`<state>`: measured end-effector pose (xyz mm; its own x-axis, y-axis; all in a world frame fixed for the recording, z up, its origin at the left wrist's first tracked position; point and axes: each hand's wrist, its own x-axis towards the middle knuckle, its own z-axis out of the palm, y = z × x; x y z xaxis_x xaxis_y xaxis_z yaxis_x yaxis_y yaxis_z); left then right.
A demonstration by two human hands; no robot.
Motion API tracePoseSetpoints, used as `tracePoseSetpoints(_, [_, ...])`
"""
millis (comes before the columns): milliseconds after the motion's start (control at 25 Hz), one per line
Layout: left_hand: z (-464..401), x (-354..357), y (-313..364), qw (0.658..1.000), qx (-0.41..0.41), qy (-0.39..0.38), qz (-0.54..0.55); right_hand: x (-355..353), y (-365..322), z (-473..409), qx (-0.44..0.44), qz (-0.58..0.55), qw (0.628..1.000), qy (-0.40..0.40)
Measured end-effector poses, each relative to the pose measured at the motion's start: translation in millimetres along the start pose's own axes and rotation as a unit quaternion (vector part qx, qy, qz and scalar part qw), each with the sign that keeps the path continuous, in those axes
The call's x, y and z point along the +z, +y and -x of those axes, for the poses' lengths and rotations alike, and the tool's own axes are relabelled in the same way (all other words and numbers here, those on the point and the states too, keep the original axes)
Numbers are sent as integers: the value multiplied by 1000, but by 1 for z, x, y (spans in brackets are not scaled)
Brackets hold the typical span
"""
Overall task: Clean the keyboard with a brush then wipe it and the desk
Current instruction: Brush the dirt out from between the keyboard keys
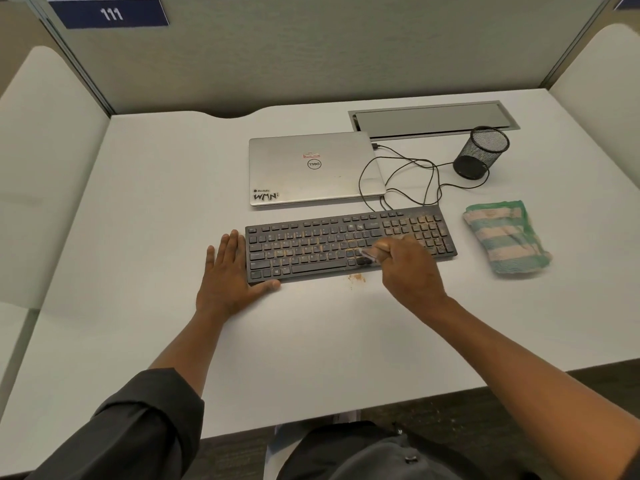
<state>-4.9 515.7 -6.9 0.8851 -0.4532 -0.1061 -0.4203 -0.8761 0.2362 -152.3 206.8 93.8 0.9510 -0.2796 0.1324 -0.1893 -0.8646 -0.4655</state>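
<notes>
While the left hand (231,271) lies flat, fingers straight, against the left end of the dusty black plastic keyboard (348,242), right hand (408,268) grips a blurred brush (372,252) over its right-centre keys, brown crumbs (356,278) just before it, striped green-and-pink folded cloth (507,237) to its right.

surfaces around the brushing hand

the keyboard (349,245) is showing matt black plastic, dusted with tan, gritty crumbs that are thickening just beyond the right hand (408,268), where the brush (370,253) is blurring into pale bristles. more grit (356,278) is lying on the desk (311,341) just beside that grip; the desk is looking smooth, matt and white. beyond the grip, the laptop (315,168) is gleaming as brushed silver metal. to the grip's right, a cloth (505,237) is looking fluffy, striped terry, and the pen cup (479,152) is showing black wire mesh.
</notes>
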Motion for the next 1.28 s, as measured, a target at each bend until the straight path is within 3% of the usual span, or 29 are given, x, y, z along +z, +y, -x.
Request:
tracePoseSetpoints(160, [1,0,-1,1000,3,3,2,-11,8,-27,15,-5,1000,24])
tracePoseSetpoints(360, [1,-2,1,1000,0,-2,5,-11,0,-31,-44,-13,997,-62])
tracePoseSetpoints(520, [1,-2,0,1000,-3,-5,3,-20,-2,0,-80,-9,994,-73])
tracePoseSetpoints(1000, [1,0,0,1000,2,4,6,-4,6,-43,45,-99,991,80])
tracePoseSetpoints(1280, [1,0,-1,1000,3,7,9,-16,11,-39,62,-87,994,9])
